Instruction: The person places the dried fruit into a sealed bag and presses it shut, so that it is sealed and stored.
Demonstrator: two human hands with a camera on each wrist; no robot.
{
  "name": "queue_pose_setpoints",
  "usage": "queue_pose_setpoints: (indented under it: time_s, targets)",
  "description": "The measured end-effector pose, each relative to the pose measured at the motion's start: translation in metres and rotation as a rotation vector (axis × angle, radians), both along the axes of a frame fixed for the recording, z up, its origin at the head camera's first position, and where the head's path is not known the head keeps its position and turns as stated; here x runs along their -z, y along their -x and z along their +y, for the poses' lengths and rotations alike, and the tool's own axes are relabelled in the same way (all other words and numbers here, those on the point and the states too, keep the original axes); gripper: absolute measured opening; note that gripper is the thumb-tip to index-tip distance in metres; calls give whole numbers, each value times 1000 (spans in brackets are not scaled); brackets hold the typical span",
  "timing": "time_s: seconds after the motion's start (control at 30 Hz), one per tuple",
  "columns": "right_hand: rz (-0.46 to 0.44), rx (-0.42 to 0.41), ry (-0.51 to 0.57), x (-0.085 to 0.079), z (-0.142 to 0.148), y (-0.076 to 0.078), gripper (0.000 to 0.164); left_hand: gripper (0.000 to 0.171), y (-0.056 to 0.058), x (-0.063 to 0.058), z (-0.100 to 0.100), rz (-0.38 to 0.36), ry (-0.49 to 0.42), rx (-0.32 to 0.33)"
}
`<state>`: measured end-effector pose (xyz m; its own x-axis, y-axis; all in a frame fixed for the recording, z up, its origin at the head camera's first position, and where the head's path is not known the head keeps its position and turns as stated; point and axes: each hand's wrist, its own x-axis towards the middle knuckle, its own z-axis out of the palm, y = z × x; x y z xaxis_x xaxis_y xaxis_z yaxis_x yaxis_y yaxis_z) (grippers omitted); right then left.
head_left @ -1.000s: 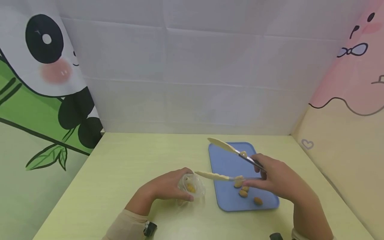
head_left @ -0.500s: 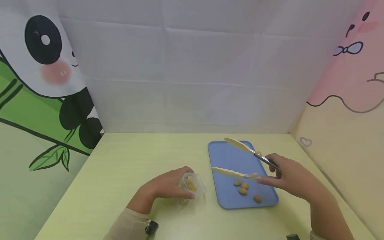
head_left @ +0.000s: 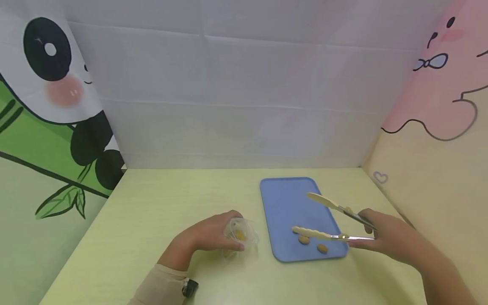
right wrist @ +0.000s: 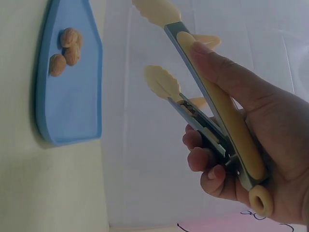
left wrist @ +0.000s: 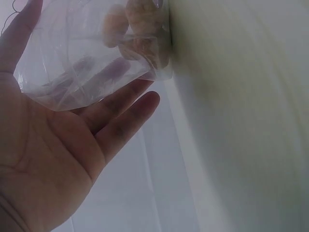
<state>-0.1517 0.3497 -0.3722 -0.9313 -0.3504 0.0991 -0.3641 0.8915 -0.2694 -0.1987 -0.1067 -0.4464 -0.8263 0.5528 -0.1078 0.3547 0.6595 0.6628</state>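
Right fingers [right wrist: 200,159] gripping spread cream-and-silver tongs [right wrist: 225,112], left fingers [left wrist: 128,124] round a clear plastic container [left wrist: 60,60], brownish nuts [left wrist: 144,19] inside

Head view: we note soft, even light. Faint shadows below the left grip [head_left: 211,233] and right grip [head_left: 394,239]; pale sheen on the worktop [head_left: 236,284] between them. Left wrist view: dim, hazy; we find the worktop beside the grip blurred, glints on the clear plastic [left wrist: 63,48] it holds. Right wrist view: dimmish, yet we read the tongs [right wrist: 227,116] clearly.
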Motion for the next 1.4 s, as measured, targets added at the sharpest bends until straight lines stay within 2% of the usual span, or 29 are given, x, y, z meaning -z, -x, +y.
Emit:
queue_pose_setpoints:
  time_s: [0.23,0.6,0.9,1.13,1.4]
  targets:
    - [-74,-1,-18,10,15,-9,50,73,0,-1,-2,-16,-26,5]
    - [-120,-45,-68,18,31,-15,45,73,2,1,-4,25,2,5]
    - [-113,-70,-114,19,33,-15,43,72,1,1,-3,-2,-31,6]
    - [-115,-84,-82,20,34,-17,42,73,1,2,-2,-4,-22,0]
    - [-76,-114,-66,24,37,-18,42,73,1,0,-2,-11,-22,8]
